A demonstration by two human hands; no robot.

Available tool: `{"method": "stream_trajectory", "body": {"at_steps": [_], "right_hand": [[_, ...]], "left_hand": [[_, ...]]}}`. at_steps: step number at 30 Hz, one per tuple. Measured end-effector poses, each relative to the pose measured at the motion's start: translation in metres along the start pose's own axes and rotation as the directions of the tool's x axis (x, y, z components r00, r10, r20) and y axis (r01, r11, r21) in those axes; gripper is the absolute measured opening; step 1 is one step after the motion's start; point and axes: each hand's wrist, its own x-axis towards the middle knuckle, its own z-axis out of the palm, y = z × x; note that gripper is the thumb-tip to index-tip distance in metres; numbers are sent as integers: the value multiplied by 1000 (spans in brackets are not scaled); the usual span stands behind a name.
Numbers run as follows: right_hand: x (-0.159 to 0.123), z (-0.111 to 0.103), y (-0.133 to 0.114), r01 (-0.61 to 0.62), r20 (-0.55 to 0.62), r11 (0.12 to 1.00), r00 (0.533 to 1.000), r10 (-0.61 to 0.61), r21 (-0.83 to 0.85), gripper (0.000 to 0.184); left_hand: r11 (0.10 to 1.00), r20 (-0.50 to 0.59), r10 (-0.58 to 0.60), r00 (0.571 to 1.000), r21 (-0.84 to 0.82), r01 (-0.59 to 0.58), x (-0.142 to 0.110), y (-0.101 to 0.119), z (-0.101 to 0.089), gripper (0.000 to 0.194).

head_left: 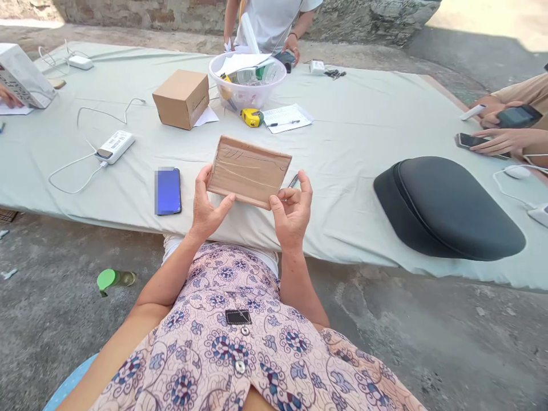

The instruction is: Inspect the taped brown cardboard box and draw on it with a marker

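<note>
I hold a flat brown cardboard box (248, 169), sealed with clear tape, in front of me above the near edge of the cloth-covered table (363, 137). My left hand (208, 202) grips its left lower corner, thumb on the front face. My right hand (293, 205) pinches the right lower corner with thumb and fingers. A pen (293, 181) lies on the cloth just behind my right hand.
A blue phone (168, 190) lies left of my hands, a power bank (115, 146) with white cable beyond. Further back stand a cardboard box (182, 98), a plastic bowl (247, 80), a tape measure (252, 117) and a paper sheet (286, 118). A black cushion (445, 208) sits right. Other people's hands show at the edges.
</note>
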Motion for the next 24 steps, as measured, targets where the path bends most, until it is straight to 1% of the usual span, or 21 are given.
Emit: {"method": "stream_trajectory", "body": {"at_steps": [2,3,5,7,9,12,15,17,20,24], "right_hand": [[2,-6,-1,-28,40,999,999,29,-18,83],[4,-9,-1,-41,54,999,998,42,-26,82],[6,-15,-1,-57,62,998,996,59,-38,75],[8,-19,-1,-57,44,997,997,59,-47,65],[9,-21,0,-50,18,997,999,51,-57,58],[8,-20,0,-35,-15,996,999,34,-82,54],[4,-18,-2,-22,-8,995,1000,22,-98,53],[1,-17,-3,-23,11,997,1000,24,-79,53],[-2,-15,-3,-28,32,998,999,29,-53,52],[-3,-13,-2,-20,25,999,999,21,-39,48]], "left_hand": [[999,32,47,998,-3,-46,1,1,-2,71],[998,46,70,996,-3,-70,1,1,-3,69],[994,67,107,992,-18,-106,1,3,-4,63],[994,66,104,992,-45,-101,1,6,-5,54],[997,44,53,998,-64,-51,1,9,-5,47],[993,-26,-92,995,-77,90,4,16,-4,46],[958,-90,-274,958,-114,263,11,22,-4,57],[928,-80,-359,930,-140,346,17,24,-5,63],[911,-45,-399,916,-136,391,23,25,-7,66],[916,-29,-379,925,-153,371,23,23,-8,64]]}}
